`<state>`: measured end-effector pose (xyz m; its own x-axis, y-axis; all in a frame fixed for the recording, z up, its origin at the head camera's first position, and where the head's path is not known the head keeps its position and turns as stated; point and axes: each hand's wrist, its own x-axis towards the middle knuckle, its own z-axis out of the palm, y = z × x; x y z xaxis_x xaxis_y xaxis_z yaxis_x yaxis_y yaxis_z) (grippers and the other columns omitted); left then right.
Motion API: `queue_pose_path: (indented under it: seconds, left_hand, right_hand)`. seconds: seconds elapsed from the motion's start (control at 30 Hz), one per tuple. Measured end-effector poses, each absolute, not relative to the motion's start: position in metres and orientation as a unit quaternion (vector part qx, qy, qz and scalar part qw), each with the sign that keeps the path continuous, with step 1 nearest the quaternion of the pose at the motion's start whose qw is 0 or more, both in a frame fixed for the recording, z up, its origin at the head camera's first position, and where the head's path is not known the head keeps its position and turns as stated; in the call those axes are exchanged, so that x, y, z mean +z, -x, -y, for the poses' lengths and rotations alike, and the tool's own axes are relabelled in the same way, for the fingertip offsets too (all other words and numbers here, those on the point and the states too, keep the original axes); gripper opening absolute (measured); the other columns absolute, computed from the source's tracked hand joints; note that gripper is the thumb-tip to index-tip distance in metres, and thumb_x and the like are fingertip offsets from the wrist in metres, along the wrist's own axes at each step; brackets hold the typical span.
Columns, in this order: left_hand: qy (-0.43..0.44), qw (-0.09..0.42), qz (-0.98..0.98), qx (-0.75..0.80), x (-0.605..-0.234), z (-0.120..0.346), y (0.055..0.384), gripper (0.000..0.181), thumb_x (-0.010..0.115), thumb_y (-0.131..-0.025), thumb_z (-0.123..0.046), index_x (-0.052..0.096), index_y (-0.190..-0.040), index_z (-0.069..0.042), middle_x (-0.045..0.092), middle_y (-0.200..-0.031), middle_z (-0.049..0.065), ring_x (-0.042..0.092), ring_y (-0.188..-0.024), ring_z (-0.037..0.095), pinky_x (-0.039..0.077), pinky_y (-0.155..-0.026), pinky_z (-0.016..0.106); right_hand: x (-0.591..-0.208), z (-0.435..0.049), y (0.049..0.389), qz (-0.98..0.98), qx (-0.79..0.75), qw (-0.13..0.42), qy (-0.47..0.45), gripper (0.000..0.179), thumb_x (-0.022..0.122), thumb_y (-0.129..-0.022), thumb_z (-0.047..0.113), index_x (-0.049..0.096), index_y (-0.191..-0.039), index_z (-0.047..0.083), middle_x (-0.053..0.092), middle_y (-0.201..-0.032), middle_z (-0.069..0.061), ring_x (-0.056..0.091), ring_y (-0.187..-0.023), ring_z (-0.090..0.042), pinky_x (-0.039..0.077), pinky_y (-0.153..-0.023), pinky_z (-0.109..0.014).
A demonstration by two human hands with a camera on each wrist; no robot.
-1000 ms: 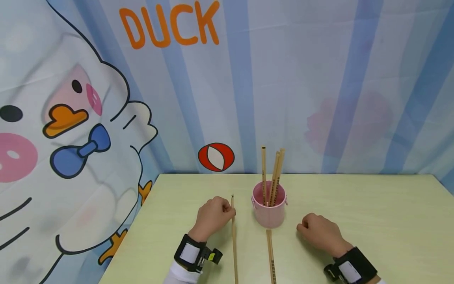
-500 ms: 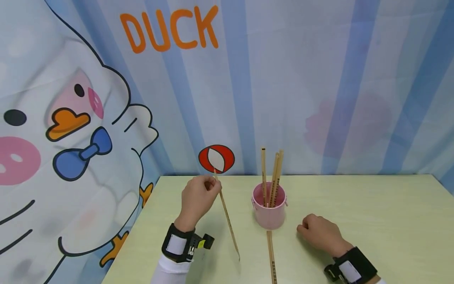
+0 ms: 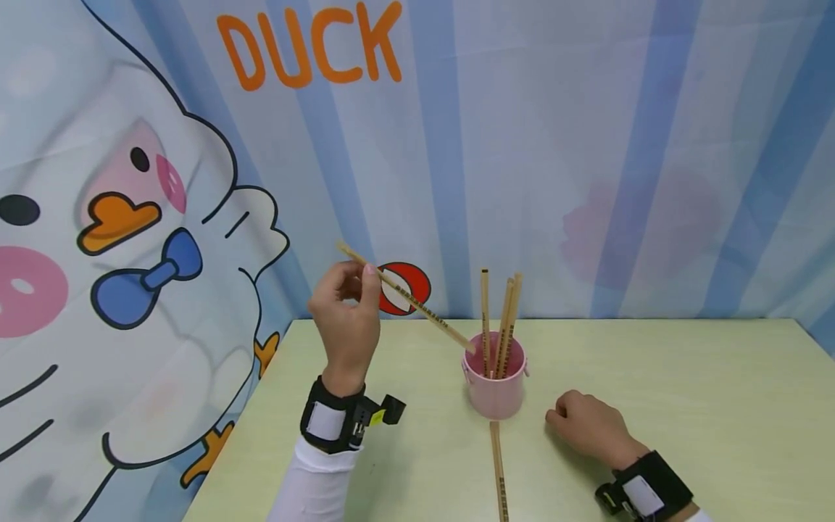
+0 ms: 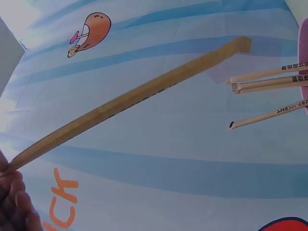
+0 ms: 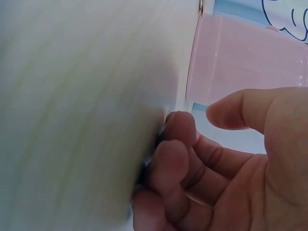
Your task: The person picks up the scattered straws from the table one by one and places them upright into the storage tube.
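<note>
My left hand (image 3: 346,326) is raised at the left of the table and pinches a paper-wrapped drinking straw (image 3: 430,316) near its upper end. That straw slants down to the right, its lower end overlapping the left rim of a small pink bucket (image 3: 496,400). Inside the bucket several similar straws (image 3: 485,312) stand upright. The left wrist view shows the held straw (image 4: 125,105) stretching from my fingertips across the frame. My right hand (image 3: 590,429) rests on the table right of the bucket, fingers loosely curled and holding nothing; its thumb stands apart in the right wrist view.
One more wrapped straw (image 3: 499,471) lies on the pale wooden table (image 3: 704,391) in front of the bucket, running toward the near edge. Behind the table hangs a blue striped cloth (image 3: 522,145) with a duck print.
My left hand has lifted the straw off the table, left of the bucket, and turned it so its lower end swings right to the bucket rim. My right hand has stayed still.
</note>
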<state>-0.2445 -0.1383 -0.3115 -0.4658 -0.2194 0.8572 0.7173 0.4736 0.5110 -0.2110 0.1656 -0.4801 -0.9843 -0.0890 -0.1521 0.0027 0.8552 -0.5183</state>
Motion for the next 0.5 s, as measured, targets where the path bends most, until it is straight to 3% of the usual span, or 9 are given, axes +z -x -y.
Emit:
queue_pose_path:
  seconds: [0.33,0.5]
  left_hand:
    - [0.218,0.486,0.726,-0.435,-0.336,0.112,0.256,0.016,0.063,-0.094,-0.013,0.069,-0.085,-0.002,0.064,-0.074,0.012,0.053,-0.053,0.019,0.046,-0.054,0.031]
    - [0.201,0.47,0.755,-0.411,-0.357,0.103,0.263,0.014,0.066,-0.093,-0.014,0.069,-0.086,-0.003,0.064,-0.074,0.01,0.053,-0.052,0.016,0.044,-0.052,0.026]
  right_hand:
    - [-0.483,-0.166,0.211,-0.96,-0.266,0.077,0.026,0.033,0.057,-0.092,0.022,0.047,-0.06,0.015,0.038,-0.057,0.003,0.041,-0.054,-0.014,0.028,-0.052,-0.029]
    - [-0.485,-0.166,0.213,-0.96,-0.268,0.079,0.025,0.034,0.057,-0.092,0.022,0.048,-0.06,0.015,0.039,-0.057,0.003,0.041,-0.054,-0.013,0.028,-0.052,-0.029]
